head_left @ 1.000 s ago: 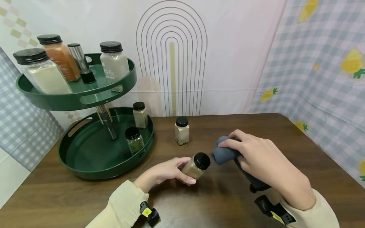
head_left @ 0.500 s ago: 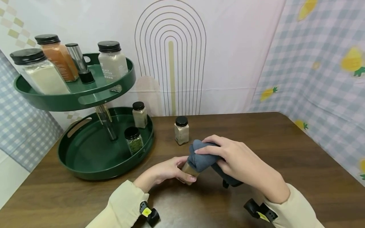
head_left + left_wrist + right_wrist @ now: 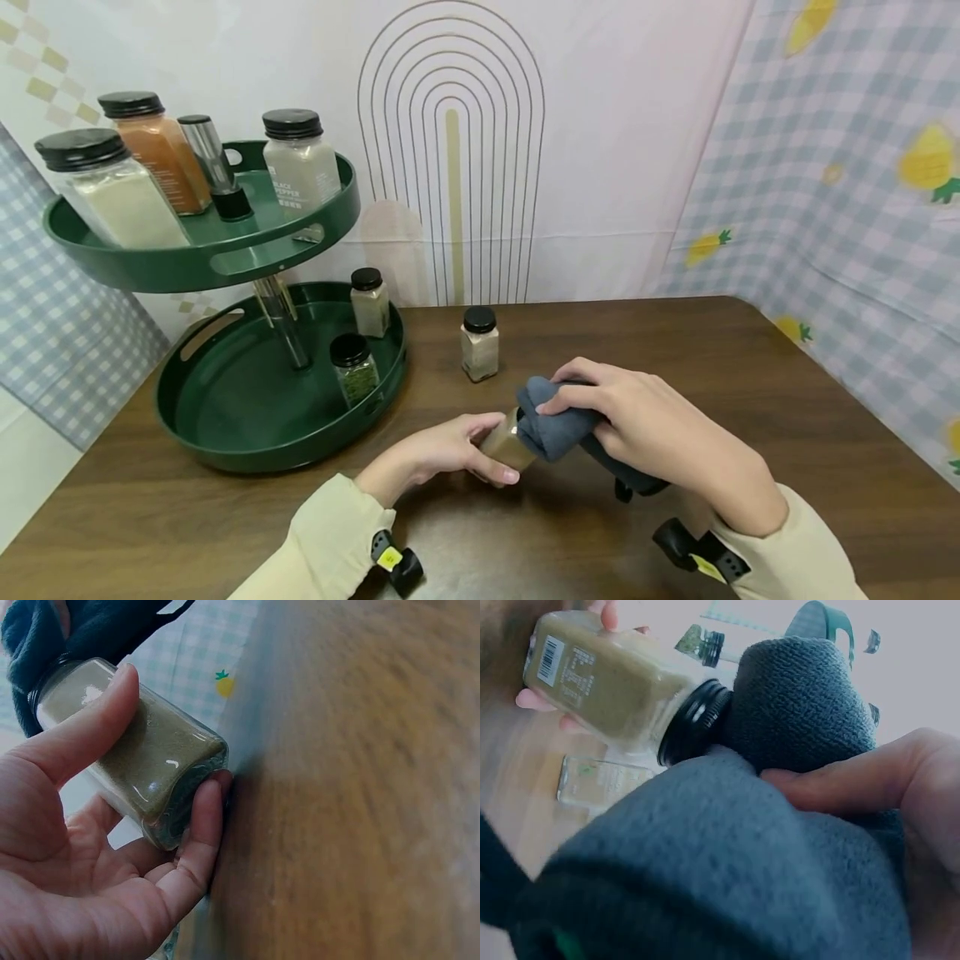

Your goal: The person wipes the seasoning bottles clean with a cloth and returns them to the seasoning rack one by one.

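Note:
My left hand grips a small square glass spice jar of tan-brown powder, thumb on one face and fingers under its base. The jar tilts, its capped end toward the right. My right hand holds a bunched blue-grey cloth against the jar's lid end, so the lid is hidden in the head view. In the right wrist view the black lid shows beside the cloth's folds, with my thumb pressed into the fabric.
A two-tier green tray stand is at the left, with two small jars below and larger jars plus a steel grinder above. One small jar stands on the wooden table behind the hands. Printed cloth hangs behind.
My right hand has brought the cloth leftward onto the jar's black lid, then shifted slightly back to the right. The left hand keeps its hold on the jar in nearly the same place.

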Demonstrator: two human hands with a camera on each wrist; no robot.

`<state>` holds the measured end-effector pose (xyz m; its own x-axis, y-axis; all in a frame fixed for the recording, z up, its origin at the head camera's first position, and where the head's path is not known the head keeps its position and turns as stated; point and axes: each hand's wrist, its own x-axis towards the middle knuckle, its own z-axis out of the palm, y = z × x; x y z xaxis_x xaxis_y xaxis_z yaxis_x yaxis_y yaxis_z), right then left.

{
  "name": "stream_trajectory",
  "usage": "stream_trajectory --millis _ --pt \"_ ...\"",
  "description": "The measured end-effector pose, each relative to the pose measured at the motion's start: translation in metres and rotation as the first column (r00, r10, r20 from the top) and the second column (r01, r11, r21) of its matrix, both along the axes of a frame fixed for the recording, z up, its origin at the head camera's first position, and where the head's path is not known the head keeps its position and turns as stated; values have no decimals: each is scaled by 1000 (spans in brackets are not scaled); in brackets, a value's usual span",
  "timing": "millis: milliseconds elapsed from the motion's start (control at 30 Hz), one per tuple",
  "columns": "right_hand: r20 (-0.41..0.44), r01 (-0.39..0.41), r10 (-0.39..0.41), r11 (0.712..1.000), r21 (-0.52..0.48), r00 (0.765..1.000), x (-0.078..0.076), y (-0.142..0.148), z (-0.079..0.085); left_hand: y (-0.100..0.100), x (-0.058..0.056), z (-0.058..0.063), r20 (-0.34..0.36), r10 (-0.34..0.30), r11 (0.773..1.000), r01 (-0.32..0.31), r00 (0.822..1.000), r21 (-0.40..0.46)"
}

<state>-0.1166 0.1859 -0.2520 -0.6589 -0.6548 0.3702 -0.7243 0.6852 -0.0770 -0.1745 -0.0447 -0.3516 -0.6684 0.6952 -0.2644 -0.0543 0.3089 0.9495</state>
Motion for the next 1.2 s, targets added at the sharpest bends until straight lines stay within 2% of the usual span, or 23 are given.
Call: stream_trajectory --millis 333,433,533,600,667,800,933,1200 --pt "61 106 -113 990 97 992 1 10 3 -2 0 -3 14 -15 999 15 1000 29" --pt "15 166 -170 976 138 985 3 9 6 -3 0 -4 17 -12 999 11 1000 39" --pt "-73 209 -201 971 119 977 5 7 10 -5 0 -4 22 -9 999 8 1000 42" --pt "-123 192 -183 979 68 975 5 4 10 -5 -1 -3 27 -8 999 7 1000 42" --pt "-151 141 -136 990 20 979 4 0 8 -6 0 -3 35 -10 999 9 999 40" --pt "-137 61 -60 998 5 989 1 -13 -3 -6 0 -2 55 -5 999 2 998 42" --pt "-105 75 -74 997 1 992 -2 -19 -12 -6 -2 -2 77 0 999 -3 997 45" --pt "-43 166 -166 986 -10 985 -4 -12 -12 -4 -1 -1 88 9 999 -13 996 52"
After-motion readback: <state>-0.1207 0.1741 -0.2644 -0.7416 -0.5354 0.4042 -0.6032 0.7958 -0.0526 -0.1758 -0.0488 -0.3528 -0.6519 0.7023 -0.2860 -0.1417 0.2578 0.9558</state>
